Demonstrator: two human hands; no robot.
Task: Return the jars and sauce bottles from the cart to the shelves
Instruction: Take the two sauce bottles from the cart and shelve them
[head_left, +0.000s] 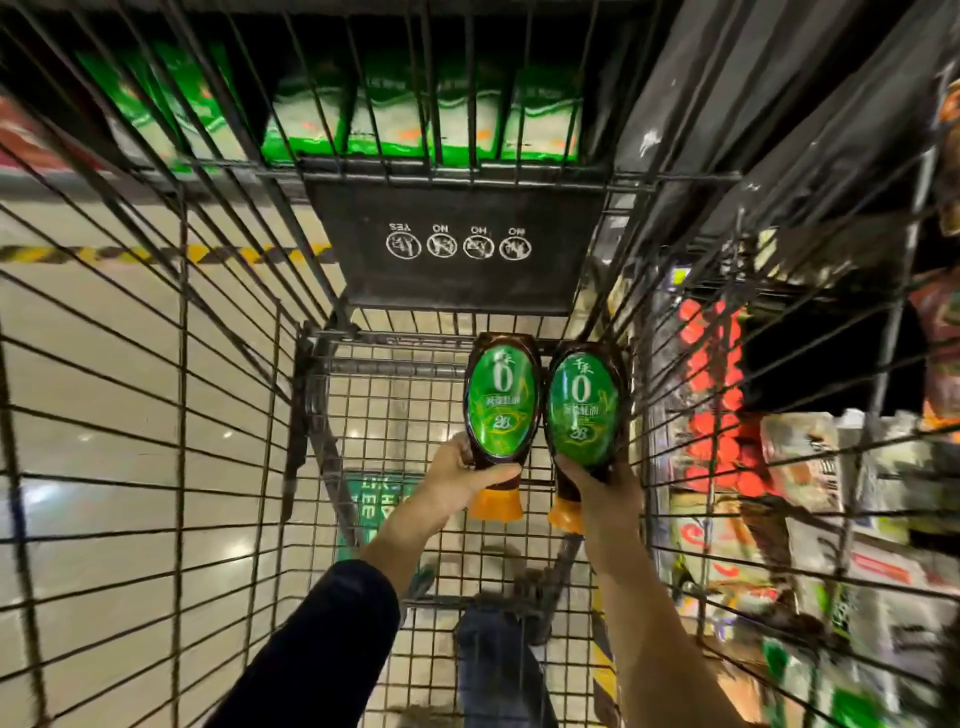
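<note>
Two dark sauce bottles with green oval labels and orange caps lie side by side inside the wire cart (218, 395), caps pointing toward me. My left hand (457, 480) grips the neck of the left sauce bottle (500, 400). My right hand (602, 491) grips the neck of the right sauce bottle (583, 410). Both bottles are at the far end of the basket, just below the black child-seat flap (457, 249). Whether they rest on the cart floor or are lifted off it I cannot tell.
Store shelves (810, 467) with red-capped items and packets stand close on the right, beyond the cart's wire side. Green-and-white packages (415, 119) show through the cart's far end. Tiled floor with yellow-black tape (156, 253) lies to the left.
</note>
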